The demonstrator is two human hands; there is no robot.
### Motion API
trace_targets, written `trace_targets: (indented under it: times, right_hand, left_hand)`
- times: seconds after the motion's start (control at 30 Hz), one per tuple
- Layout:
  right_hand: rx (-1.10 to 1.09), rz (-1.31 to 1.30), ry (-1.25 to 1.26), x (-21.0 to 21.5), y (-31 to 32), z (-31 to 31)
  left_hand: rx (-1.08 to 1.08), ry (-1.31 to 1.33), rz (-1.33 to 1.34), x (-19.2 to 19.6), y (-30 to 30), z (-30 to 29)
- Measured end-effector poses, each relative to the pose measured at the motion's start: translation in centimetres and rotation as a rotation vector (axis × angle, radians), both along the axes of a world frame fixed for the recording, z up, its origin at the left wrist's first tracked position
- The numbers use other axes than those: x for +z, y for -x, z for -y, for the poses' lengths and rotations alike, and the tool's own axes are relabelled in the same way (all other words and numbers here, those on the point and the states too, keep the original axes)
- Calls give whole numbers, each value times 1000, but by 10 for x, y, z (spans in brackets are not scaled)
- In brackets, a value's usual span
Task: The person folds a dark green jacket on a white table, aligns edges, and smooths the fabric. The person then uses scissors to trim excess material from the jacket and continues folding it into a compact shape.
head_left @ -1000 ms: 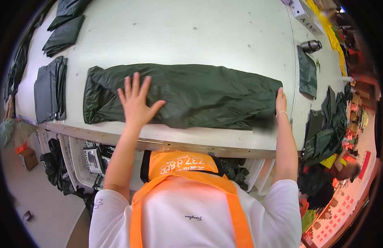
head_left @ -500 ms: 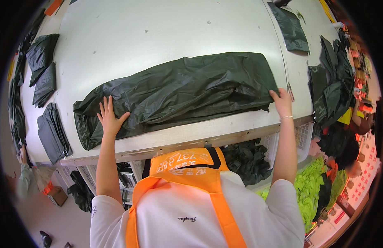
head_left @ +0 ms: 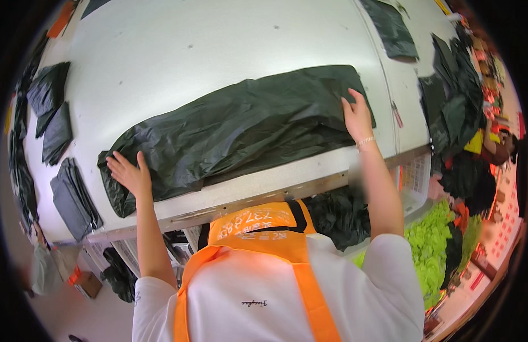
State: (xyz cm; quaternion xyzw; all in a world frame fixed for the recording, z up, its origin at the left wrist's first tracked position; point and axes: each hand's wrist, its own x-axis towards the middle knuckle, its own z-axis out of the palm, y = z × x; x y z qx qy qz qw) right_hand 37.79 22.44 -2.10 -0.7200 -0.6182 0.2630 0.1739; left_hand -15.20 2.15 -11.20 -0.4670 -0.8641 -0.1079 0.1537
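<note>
A long, dark green, thin shiny sheet of folded material (head_left: 247,122) lies across the middle of the frame on a pale, smooth-topped bench (head_left: 218,48), its left end lower in the picture than its right and its surface full of wrinkles. The person's bare left hand (head_left: 130,175) is at the sheet's left end, palm down, with the fingers straight and the thumb spread wide from them. The bare right hand (head_left: 358,115) is at the right end, its fingers slightly bent and the thumb apart; whether they press on the material or sit just above it cannot be told. To the right of that hand, a small slim tool with a reddish handle (head_left: 397,115) lies on the bench. A dark grey-green folded stack (head_left: 74,199) rests near the bench edge at lower left, and above it at left lie two dark green folded bundles (head_left: 49,91). A flat dark green folded piece (head_left: 389,28) is at upper right, with a loose dark green heap (head_left: 455,105) at the right. Below the bench, at lower right, are a white plastic basket (head_left: 415,185) and a bright lime-green pile (head_left: 429,251).
</note>
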Motion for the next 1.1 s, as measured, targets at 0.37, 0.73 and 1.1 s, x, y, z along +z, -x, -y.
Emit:
trace_targets:
  times: [0.37, 0.73, 1.1]
  right_hand:
    - [294, 27, -553, 39, 15, 0]
    - [561, 521, -261, -70, 32, 25]
    - [513, 457, -297, -65, 26, 19]
  left_hand:
    - [-4, 326, 16, 6, 33, 3]
    - [-112, -60, 487, -6, 72, 2]
    - [-194, -217, 512, 86, -127, -119]
